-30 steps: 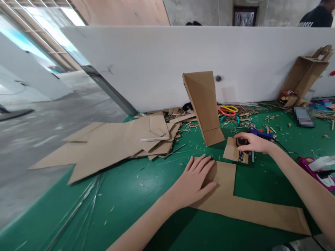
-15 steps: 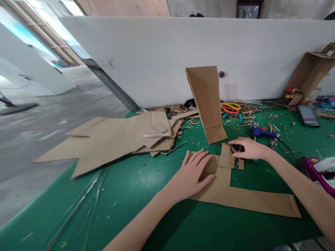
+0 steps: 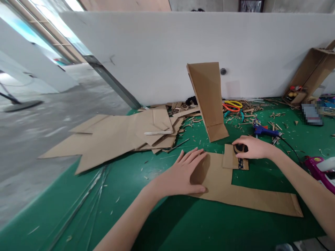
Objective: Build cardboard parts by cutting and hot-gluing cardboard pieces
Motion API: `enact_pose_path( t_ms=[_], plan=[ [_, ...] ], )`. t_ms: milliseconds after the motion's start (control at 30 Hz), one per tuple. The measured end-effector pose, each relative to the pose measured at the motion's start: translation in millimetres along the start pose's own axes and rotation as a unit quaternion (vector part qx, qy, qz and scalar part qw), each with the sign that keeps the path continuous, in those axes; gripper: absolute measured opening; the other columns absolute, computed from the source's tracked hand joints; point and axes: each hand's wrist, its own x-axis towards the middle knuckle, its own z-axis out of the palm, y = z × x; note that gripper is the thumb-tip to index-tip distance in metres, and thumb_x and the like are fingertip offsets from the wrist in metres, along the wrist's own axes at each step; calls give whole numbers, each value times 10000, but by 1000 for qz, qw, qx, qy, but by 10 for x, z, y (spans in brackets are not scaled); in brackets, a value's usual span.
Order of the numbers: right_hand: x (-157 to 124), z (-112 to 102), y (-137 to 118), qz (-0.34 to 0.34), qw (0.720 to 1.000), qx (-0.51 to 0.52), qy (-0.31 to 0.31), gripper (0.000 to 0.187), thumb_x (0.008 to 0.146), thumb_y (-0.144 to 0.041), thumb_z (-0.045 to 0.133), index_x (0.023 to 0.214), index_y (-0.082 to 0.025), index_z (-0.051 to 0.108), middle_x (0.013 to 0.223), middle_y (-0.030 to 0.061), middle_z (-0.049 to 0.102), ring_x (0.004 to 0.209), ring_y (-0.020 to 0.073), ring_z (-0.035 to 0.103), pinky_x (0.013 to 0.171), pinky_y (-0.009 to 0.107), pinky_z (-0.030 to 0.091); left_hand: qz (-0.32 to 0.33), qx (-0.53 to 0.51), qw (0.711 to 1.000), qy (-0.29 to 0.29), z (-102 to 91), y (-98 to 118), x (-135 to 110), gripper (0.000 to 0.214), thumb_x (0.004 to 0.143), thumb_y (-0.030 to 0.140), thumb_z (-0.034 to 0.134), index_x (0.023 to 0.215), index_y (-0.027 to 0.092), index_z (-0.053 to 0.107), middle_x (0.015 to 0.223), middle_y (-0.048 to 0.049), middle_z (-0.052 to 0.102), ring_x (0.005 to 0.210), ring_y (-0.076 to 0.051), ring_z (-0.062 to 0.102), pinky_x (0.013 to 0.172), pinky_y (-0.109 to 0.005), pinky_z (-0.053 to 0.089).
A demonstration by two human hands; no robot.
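Observation:
An L-shaped cardboard piece [image 3: 243, 198] lies flat on the green table [image 3: 183, 230]. My left hand [image 3: 180, 174] rests palm down on its left edge, fingers spread. A small cardboard piece [image 3: 231, 161] overlaps the L-shape's upper right corner. My right hand [image 3: 251, 147] presses on this small piece's far end, fingers curled over a dark round object that I cannot identify. A tall folded cardboard form [image 3: 209, 99] stands upright just behind both hands.
Flat cardboard sheets [image 3: 117, 137] with a white stick [image 3: 158, 132] lie left. A blue glue gun [image 3: 264, 131], coloured scissors [image 3: 231, 105] and scraps lie behind. A purple-white tool [image 3: 320, 170] sits right. A cardboard box [image 3: 311, 75] leans on the white wall [image 3: 162, 52].
My right hand has slid the small cardboard piece left onto the L-shaped piece's corner. My left hand has shifted left to the L-shape's edge.

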Motion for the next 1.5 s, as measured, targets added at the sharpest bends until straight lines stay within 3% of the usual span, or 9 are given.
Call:
enact_pose_path(
  t_ms=[333, 500, 633, 800, 900, 1033, 1200, 1367, 1500],
  plan=[
    [-21, -1, -73, -8, 999, 27, -20, 431, 793, -420, 727, 1193, -272, 665, 1091, 75, 637, 911, 240, 637, 771, 356, 528, -9, 30, 1000, -1, 86, -83, 22, 1161, 696, 833, 563, 1564, 146, 214, 1643, -212, 148, 1512, -423, 116, 1197, -656, 50],
    [31, -50, 126, -35, 989, 19, 142, 427, 837, -315, 667, 1254, -245, 612, 1155, 97, 589, 1022, 263, 607, 939, 424, 503, -11, 14, 998, 56, 57, -51, 12, 1105, 660, 830, 605, 1501, 167, 335, 1427, -186, 450, 1394, -425, 352, 1175, -667, 125],
    [115, -40, 394, -15, 960, 12, 280, 376, 848, -273, 623, 1219, -214, 623, 1094, 107, 581, 1031, 288, 592, 984, 483, 475, -43, -13, 996, 80, 17, -4, 12, 793, 803, 697, 577, 1388, 175, 464, 1272, -140, 510, 1244, -353, 491, 1125, -588, 314],
    [175, 1, 522, 11, 938, 33, 344, 326, 827, -243, 619, 1150, -214, 641, 1065, 111, 600, 1033, 301, 589, 994, 521, 474, -19, 0, 997, 78, 45, 35, 44, 710, 850, 602, 597, 1413, 193, 450, 1330, -129, 536, 1280, -333, 481, 1182, -597, 200],
    [175, -4, 509, 37, 928, 77, 362, 332, 823, -264, 611, 1149, -203, 635, 1105, 128, 582, 1019, 308, 592, 913, 527, 534, -21, -8, 998, 65, 46, 65, 48, 779, 798, 648, 639, 1409, 200, 458, 1245, -115, 576, 1223, -334, 507, 1132, -573, 297],
    [167, -45, 460, 79, 903, 221, 360, 392, 793, -347, 641, 1163, -224, 604, 1184, 128, 525, 871, 263, 620, 616, 425, 609, -27, -40, 998, 49, -44, 97, 8, 768, 726, 691, 680, 1295, 195, 542, 1161, -98, 564, 1144, -324, 531, 1006, -484, 436],
    [98, -178, 343, 77, 871, 350, 336, 489, 745, -384, 685, 1194, -229, 570, 1214, 101, 530, 818, 207, 644, 614, 380, 608, -64, -45, 993, 92, -178, 79, -44, 458, 797, 572, 647, 1034, 181, 608, 1083, -81, 569, 1016, -279, 584, 914, -425, 474],
    [-69, -308, -13, 1, 930, 299, 213, 360, 799, -396, 685, 1118, -233, 655, 1050, 67, 665, 754, 191, 655, 601, 341, 587, -65, -108, 985, 121, -231, 48, -35, 340, 937, 482, 453, 904, 189, 621, 979, -62, 629, 849, -206, 615, 764, -338, 474],
    [-249, -475, -372, -26, 979, 175, 96, 322, 868, -389, 633, 1148, -235, 680, 948, 52, 702, 715, 176, 668, 656, 328, 580, -104, -137, 980, 96, -275, 37, -21, 342, 928, 485, 462, 891, 210, 662, 854, -33, 692, 765, -202, 625, 666, -310, 428]
  ],
)
